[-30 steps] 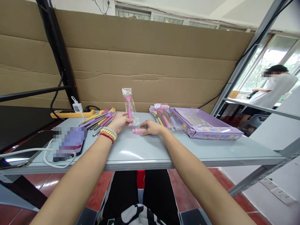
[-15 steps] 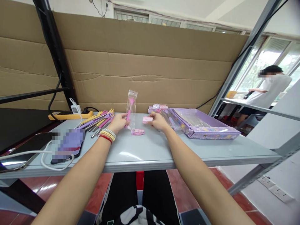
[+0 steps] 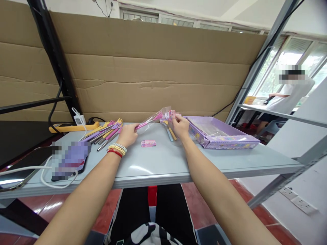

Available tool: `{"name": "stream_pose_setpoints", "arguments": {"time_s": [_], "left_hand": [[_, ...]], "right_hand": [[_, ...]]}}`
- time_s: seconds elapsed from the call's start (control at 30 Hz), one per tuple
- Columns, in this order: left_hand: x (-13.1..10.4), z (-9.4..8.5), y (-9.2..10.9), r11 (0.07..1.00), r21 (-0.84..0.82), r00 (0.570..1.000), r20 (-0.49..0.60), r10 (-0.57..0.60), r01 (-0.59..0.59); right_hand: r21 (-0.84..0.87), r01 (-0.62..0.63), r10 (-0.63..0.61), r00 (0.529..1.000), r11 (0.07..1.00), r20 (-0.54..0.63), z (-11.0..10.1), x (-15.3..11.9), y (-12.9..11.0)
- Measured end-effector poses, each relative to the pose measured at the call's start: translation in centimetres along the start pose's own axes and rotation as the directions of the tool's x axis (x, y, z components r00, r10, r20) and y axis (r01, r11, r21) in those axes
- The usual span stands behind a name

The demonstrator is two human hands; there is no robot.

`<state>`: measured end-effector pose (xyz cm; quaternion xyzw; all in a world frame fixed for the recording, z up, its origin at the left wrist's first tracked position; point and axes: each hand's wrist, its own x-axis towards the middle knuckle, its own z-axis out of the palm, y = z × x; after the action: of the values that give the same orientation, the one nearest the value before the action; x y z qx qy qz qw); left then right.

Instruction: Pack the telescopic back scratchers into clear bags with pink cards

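Working over the grey table [image 3: 158, 161], left of the purple box [image 3: 230, 145], should go best with the bagged pink stick [image 3: 150, 120] taut: the left hand [image 3: 128, 135] grips its lower end, the right hand [image 3: 181, 127] pinches a pink card [image 3: 171, 115] at the top of the clear bag [image 3: 166, 109]. Line the card up square with that edge.

No wording legible. Pink printed card [image 3: 172, 114] at the right fingers [image 3: 176, 121]: marks too small to read. Second pink card [image 3: 148, 143] on the tabletop [image 3: 158, 163], between left fingers [image 3: 134, 127] and right, nearer the wearer: print likewise unreadable. Purple box [image 3: 231, 143], right of right fingers: patterned front, too small to make out. Phone [image 3: 74, 158], left of left fingers: face pixelated.
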<state>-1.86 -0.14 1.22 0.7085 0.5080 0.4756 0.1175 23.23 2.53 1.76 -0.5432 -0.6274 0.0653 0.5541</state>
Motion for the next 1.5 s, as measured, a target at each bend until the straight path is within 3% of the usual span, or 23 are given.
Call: {"name": "stream_pose_setpoints", "arguments": {"time_s": [0.1,0.23,0.33,0.43,0.53,0.67,0.87,0.97,1.17,1.5], "left_hand": [[0.0,0.1,-0.2,0.994,0.091,0.998,0.037,0.05,-0.053],[0.0,0.2,-0.2,0.987,0.128,0.994,0.053,0.094,-0.1],[0.0,0.2,0.0,0.981,0.158,0.993,0.058,0.102,-0.11],[-0.1,0.2,0.1,0.98,0.162,0.992,0.069,0.109,-0.119],[-0.1,0.1,0.2,0.969,0.208,0.989,0.089,0.119,-0.135],[-0.2,-0.1,0.4,0.922,0.353,0.979,0.174,0.103,-0.16],[-0.4,-0.4,0.9,0.901,0.374,0.961,0.238,0.138,-0.222],[-0.4,-0.5,1.0,0.909,0.363,0.963,0.24,0.124,-0.207],[-0.2,-0.8,0.9,0.918,0.353,0.967,0.237,0.097,-0.179],[0.1,-1.1,0.4,0.941,0.305,0.969,0.234,0.077,-0.148]], "right_hand": [[-0.187,0.041,-0.057,0.995,0.982,-0.085,0.5,-0.4,-0.3],[-0.473,0.019,-0.017,1.0,0.881,0.008,1.2,-0.9,-1.1],[-0.547,0.006,0.01,1.0,0.837,0.026,1.3,-1.1,-1.6],[-0.538,-0.057,0.051,0.998,0.841,-0.026,1.1,-1.0,-1.4],[-0.476,-0.114,0.069,0.991,0.872,-0.111,0.6,-0.6,-0.6],[-0.343,-0.077,-0.003,0.975,0.936,-0.224,0.0,0.2,0.7],[0.037,-0.043,0.052,0.964,0.998,-0.26,-0.7,1.1,1.6],[0.239,-0.101,0.157,0.961,0.966,-0.229,-1.0,1.3,1.6],[0.57,-0.171,0.312,0.936,0.804,-0.16,-1.2,1.8,1.9],[0.658,-0.274,0.358,0.934,0.701,0.007,-1.7,2.1,2.5]]}}
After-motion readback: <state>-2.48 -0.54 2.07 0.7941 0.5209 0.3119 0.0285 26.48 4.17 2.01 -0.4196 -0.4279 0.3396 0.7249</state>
